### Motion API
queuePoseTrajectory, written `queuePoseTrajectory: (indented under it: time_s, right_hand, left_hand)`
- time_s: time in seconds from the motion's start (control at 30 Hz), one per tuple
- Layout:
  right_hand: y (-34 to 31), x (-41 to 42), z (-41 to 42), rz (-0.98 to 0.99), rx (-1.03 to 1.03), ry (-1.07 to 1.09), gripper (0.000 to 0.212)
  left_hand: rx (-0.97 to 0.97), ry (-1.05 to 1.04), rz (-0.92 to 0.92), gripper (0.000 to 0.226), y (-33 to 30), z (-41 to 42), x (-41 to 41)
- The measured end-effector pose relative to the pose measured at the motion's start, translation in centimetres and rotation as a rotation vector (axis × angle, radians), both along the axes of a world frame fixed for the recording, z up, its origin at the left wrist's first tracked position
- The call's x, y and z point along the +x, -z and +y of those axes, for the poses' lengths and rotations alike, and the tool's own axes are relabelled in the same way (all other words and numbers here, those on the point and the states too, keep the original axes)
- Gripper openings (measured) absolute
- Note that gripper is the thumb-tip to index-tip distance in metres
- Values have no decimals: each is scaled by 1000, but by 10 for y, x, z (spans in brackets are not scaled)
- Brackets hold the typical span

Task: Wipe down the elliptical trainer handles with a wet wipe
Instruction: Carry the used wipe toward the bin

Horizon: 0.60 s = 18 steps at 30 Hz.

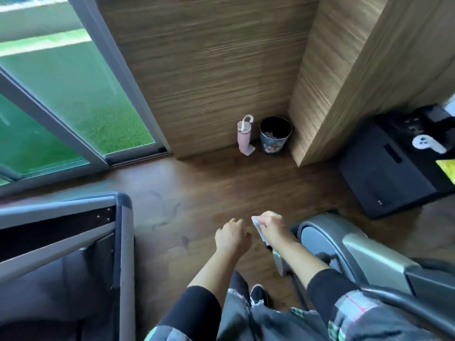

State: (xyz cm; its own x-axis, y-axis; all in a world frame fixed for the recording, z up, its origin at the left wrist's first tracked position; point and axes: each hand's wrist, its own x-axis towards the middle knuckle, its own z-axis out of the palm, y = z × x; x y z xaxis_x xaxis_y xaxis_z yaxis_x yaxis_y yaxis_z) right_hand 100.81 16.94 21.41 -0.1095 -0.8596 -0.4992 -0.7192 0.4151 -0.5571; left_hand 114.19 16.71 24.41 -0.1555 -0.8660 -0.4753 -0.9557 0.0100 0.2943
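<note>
The right hand (272, 227) is curled around a white wet wipe (258, 226), whose crumpled edge sticks out on the side toward the other hand and trails a little below the wrist. The left hand (232, 236) hangs just beside it, seen from the back with the fingers loosely curled under and nothing in them. Both hands are held over the brown wooden floor (209, 190), with dark sleeves pushed up the forearms. The wipe is in the air just beside the front end of the grey elliptical trainer (344, 244), whose rounded housing lies at the right side of the floor; the handles cannot be made out clearly from here. In the far corner of the floor, where two wood-panelled walls (209, 70) meet, a dark waste bin (275, 135) with crumpled paper inside stands just beside a pink tumbler (243, 136) with a white handle. A black box (384, 168) sits near the right edge, a glass sliding door (73, 99) with green grass behind it is on the left, and a grey padded frame (118, 242) fills the near left corner.
</note>
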Motion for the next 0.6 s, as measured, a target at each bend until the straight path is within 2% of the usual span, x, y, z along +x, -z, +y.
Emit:
queuePoseTrajectory:
  time_s: [0.13,0.3,0.47,0.53,0.6]
  right_hand:
    - [2,-12,-81,41,-99,-41,21]
    - [3,-26,-200,9,-58,97,14]
    - [-4,-43,-301,-9,-100,89,19]
    - [-8,-50,-336,21,-178,113,35]
    - [-14,-58,-369,13,-231,142,39]
  left_hand:
    - [8,21,-8,27,-1,-82,-15]
    - [-9,64,-13,28,4,-209,-34]
    - [4,77,-7,27,-5,-336,-48]
    - [8,82,6,27,-10,-379,-56]
    - [11,89,19,28,-12,-421,-65]
